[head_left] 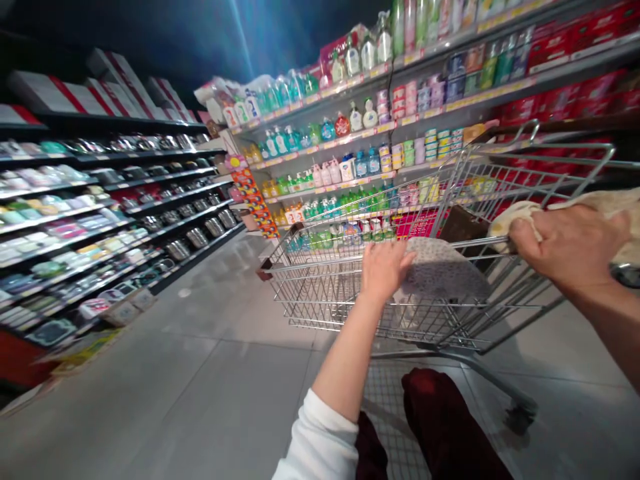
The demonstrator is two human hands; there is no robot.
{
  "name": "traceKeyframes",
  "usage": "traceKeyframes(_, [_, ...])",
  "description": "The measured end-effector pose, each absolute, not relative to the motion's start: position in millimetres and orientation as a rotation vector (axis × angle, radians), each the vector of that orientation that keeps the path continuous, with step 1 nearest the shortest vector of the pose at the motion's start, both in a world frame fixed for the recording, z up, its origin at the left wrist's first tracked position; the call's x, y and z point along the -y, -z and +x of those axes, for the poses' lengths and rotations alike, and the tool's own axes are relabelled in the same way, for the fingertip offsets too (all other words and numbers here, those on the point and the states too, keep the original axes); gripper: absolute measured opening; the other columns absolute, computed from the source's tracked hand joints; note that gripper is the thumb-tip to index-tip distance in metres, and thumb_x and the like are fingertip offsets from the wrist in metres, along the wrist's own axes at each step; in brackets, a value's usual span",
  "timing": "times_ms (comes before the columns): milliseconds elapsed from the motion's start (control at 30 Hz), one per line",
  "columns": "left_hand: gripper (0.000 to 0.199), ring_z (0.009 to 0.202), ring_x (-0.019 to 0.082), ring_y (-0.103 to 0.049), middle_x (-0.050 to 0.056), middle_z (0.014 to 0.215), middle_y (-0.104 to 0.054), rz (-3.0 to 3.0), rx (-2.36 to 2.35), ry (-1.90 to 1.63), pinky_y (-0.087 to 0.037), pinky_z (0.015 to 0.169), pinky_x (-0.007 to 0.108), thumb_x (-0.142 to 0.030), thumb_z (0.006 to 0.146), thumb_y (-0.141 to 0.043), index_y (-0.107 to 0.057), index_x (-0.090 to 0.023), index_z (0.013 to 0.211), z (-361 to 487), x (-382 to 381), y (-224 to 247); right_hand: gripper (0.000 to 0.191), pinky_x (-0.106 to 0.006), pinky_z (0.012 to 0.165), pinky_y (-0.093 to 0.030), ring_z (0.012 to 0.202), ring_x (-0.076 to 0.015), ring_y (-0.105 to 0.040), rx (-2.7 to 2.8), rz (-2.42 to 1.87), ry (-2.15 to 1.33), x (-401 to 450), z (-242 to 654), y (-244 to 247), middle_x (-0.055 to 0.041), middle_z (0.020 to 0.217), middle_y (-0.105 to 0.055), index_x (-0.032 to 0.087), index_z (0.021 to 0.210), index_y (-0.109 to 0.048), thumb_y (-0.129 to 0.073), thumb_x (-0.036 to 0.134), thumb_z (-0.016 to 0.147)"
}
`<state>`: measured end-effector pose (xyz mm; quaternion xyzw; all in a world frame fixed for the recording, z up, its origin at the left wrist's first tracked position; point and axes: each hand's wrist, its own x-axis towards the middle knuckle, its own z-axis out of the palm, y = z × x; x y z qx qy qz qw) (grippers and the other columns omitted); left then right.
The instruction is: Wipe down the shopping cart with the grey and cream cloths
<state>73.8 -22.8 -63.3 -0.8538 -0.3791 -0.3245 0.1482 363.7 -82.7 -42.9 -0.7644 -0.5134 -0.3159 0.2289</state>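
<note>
A wire shopping cart (pixel 310 313) stands side-on in front of me, tilted in the view. My left hand (pixel 384 267) is closed over its near top rim, fingers hooked to the inner side. Farther right, my right hand (pixel 575 243) is closed at the same rim, by a beige cloth item (pixel 515 219) draped over the cart's edge. How much of the cloth is in its grip is hidden. Between my hands, a grey speckled soft item (pixel 445 273) lies in the basket. Behind that sits a dark brown item (pixel 463 230), its kind unclear.
Shelves of soap and lotion bottles (pixel 330 173) rise behind the cart. Metal pots (pixel 200 233) and tableware fill the shelving on the left, with boxes (pixel 75 93) on top. Grey tiled floor (pixel 200 387) runs between. A cart wheel (pixel 520 417) is at the lower right.
</note>
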Motion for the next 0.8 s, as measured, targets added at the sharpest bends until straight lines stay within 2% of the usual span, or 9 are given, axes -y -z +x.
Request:
traceKeyframes(200, [0.042,0.111,0.022,-0.058,0.008,0.110,-0.068,-2.215,1.476,0.780,-0.028,0.112,0.043,-0.044,0.102,-0.028,-0.060,-0.022,0.117,-62,-4,81,0.051,-0.030,0.070,-0.004,0.065,-0.0111,-0.019,1.409,-1.920,1.098,83,367,48,-0.0074,0.056,-0.043,0.014,0.058,-0.045,-0.026,0.053,0.086])
traceKeyframes(300, [0.042,0.114,0.024,-0.058,0.009,0.113,-0.069,-2.105,1.685,0.643,-0.026,0.115,0.047,-0.039,0.102,-0.025,-0.060,-0.021,0.116,-140,-18,87,0.051,-0.031,0.070,-0.005,0.065,-0.0113,-0.020,1.420,-1.929,1.093,83,367,48,-0.0077,0.056,-0.045,0.014,0.058,-0.045,-0.025,0.050,0.088])
traceKeyframes(400, [0.044,0.113,0.026,-0.059,0.012,0.115,-0.068,-1.996,1.880,0.522,-0.029,0.113,0.050,-0.036,0.101,-0.021,-0.060,-0.020,0.111,-194,-28,86,0.052,-0.031,0.071,-0.006,0.067,-0.0116,-0.024,1.403,-1.961,1.064,82,367,49,-0.0082,0.060,-0.049,0.014,0.059,-0.047,-0.025,0.051,0.089])
traceKeyframes(633, [0.043,0.117,0.029,-0.059,0.014,0.120,-0.067,-2.053,1.986,0.469,-0.031,0.111,0.056,-0.034,0.098,-0.020,-0.058,-0.019,0.109,-209,-30,73,0.056,-0.033,0.071,-0.007,0.070,-0.0117,-0.030,1.386,-1.966,1.079,82,357,47,-0.0094,0.066,-0.055,0.013,0.064,-0.052,-0.024,0.051,0.093])
traceKeyframes(733, [0.035,0.113,0.029,-0.061,0.012,0.115,-0.069,-2.176,2.011,0.422,-0.037,0.108,0.050,-0.036,0.091,-0.033,-0.060,-0.019,0.106,-206,-30,61,0.057,-0.033,0.072,-0.007,0.070,-0.0113,-0.029,1.381,-1.974,1.032,83,351,44,-0.0096,0.068,-0.055,0.012,0.065,-0.054,-0.024,0.051,0.094])
traceKeyframes(800, [0.039,0.107,0.028,-0.063,0.011,0.111,-0.071,-2.295,2.064,0.449,-0.045,0.100,0.043,-0.044,0.088,-0.039,-0.062,-0.018,0.105,-204,-31,51,0.058,-0.033,0.072,-0.007,0.071,-0.0110,-0.029,1.387,-1.975,0.988,84,348,43,-0.0099,0.070,-0.056,0.012,0.067,-0.055,-0.024,0.052,0.095])
